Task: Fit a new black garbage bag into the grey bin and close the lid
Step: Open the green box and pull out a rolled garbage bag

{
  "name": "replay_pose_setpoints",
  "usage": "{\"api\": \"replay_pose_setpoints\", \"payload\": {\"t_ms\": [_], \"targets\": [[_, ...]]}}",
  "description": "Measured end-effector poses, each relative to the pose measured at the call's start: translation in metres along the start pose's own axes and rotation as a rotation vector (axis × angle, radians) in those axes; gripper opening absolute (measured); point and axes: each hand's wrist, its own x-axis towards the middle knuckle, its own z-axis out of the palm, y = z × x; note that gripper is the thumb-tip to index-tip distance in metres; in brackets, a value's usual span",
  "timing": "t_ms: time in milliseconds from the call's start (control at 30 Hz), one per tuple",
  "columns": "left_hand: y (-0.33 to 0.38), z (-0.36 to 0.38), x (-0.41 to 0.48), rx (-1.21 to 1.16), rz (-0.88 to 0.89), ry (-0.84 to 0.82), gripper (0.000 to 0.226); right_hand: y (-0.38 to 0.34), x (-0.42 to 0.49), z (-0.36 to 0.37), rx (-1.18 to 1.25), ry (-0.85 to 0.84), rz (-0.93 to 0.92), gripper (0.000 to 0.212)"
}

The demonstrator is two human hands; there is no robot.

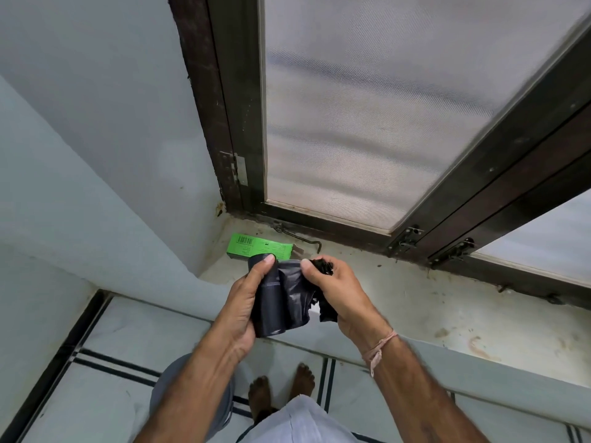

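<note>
The person stands barefoot at the sill [415, 302], at the very first step: getting one bag off the roll [271, 311]. The left hand [243, 308] is curled round the black roll, thumb pressed on its top edge. The right hand [342, 292] pinches the crumpled loose end [324, 266] of the plastic, fingers closed over it. The hands are close together above the sill's front edge, just this side of a green box [256, 246] lying on the sill by the window corner. No bag is opened out yet. A grey rounded shape [192, 394] shows low behind the left forearm, near the feet; I cannot tell whether that is the bin, and I can make out no lid. The next move, I judge, calls for the hands to pull apart so the loose bag tears free, the left holding the roll firm so it doesn't unwind. Then the roll wants putting down and the thin film rubbing open at its mouth.
</note>
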Motion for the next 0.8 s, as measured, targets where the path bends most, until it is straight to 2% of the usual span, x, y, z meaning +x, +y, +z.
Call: {"api": "replay_pose_setpoints", "payload": {"t_ms": [200, 300, 433, 533, 667, 800], "targets": [[0.001, -0.003, -0.001, -0.013, -0.003, 0.020, 0.037, 0.004, 0.008, -0.001, 0.095, 0.092, 0.009, 0.012], [0.000, -0.002, -0.001, -0.008, -0.006, 0.008, 0.046, 0.002, 0.008, 0.003, 0.163, 0.066, -0.017, 0.020], [0.000, 0.000, -0.001, 0.023, 0.028, -0.046, 0.047, -0.003, -0.001, 0.005, 0.058, -0.108, -0.056, 0.042], [0.001, 0.001, -0.002, 0.047, 0.038, -0.054, 0.048, -0.004, -0.005, 0.006, 0.016, -0.096, -0.059, 0.029], [0.001, 0.001, -0.003, 0.070, 0.038, -0.065, 0.051, -0.006, -0.005, 0.006, -0.012, -0.065, -0.048, 0.032], [0.004, 0.001, -0.004, 0.035, -0.008, -0.084, 0.041, -0.007, -0.008, 0.007, 0.032, -0.099, 0.000, 0.036]]}}
